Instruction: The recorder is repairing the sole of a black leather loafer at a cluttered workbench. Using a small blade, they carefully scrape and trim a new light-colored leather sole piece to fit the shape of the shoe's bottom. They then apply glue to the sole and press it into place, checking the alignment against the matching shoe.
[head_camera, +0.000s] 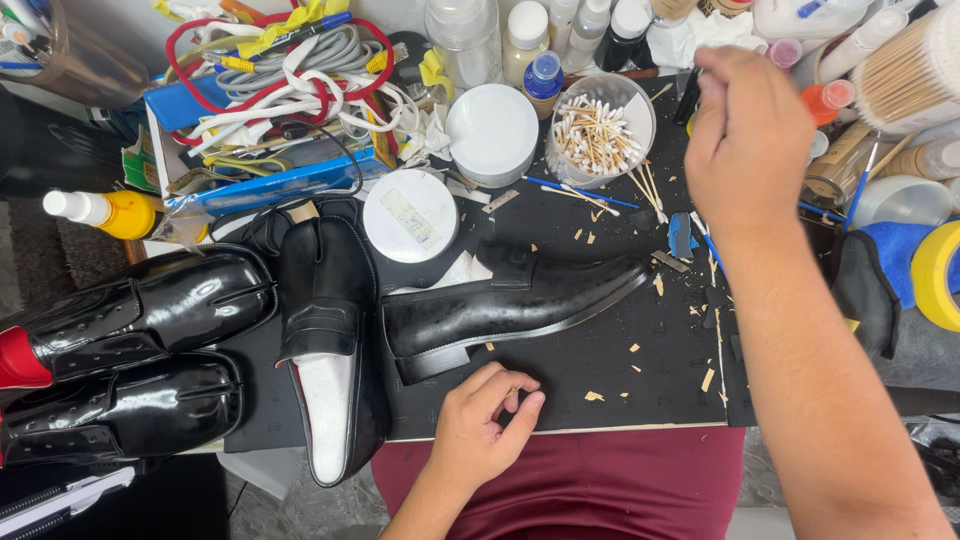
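Left hand: the left hand (487, 420) rests at the near edge of the table (620, 370), fingers curled and pinching a tiny pale sliver — too small to tell what it is.
Right hand: the right hand (750, 140) reaches toward the far right of the table among bottles and jars; its fingers are blurred and turned away, so I cannot tell whether it holds anything.
Shoe: the black leather shoe (515, 305) lies on its side in the middle of the table, just beyond the left hand, toe pointing right.
Handling: likely stiff at sole and heel, softer in the upper, and the polished leather looks slippery — best gripped at the heel or across the waist of the sole.
Nearby: cotton swabs in a clear cup (598, 135), a white round lid (410, 215), and more black shoes (150, 320) at the left edge.
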